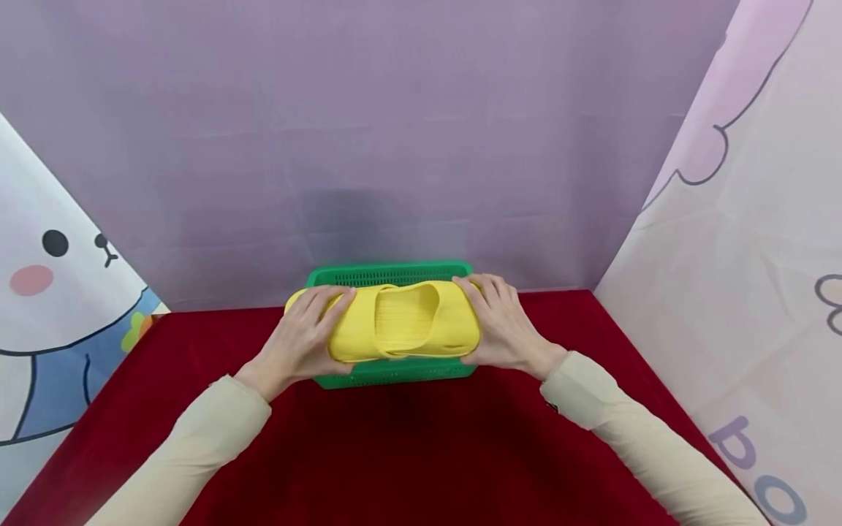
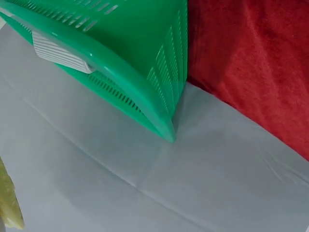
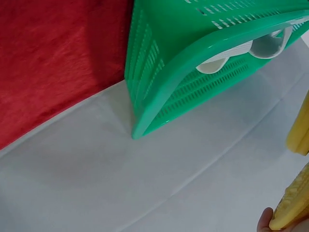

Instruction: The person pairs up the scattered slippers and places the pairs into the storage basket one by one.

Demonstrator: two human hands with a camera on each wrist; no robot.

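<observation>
Both hands hold a yellow slipper (image 1: 454, 321) lengthwise above a green basket (image 1: 397, 374). My left hand (image 1: 299, 340) grips its left end, fingers over the top and thumb on the near side. At the other end my right hand (image 1: 505, 329) grips the slipper in the same way. In the right wrist view two yellow parts (image 3: 300, 133) show at the edge, with a fingertip (image 3: 266, 220) on the lower one; whether these are two slippers I cannot tell. Inside the basket lies a ribbed white item (image 2: 60, 53), partly hidden by the rim.
The basket stands on a red cloth (image 1: 395, 453) at its far edge, close to a pale purple backdrop (image 1: 395, 131). Printed side panels (image 1: 756, 292) rise left and right. More white, curved pieces (image 3: 270, 46) show inside the basket in the right wrist view.
</observation>
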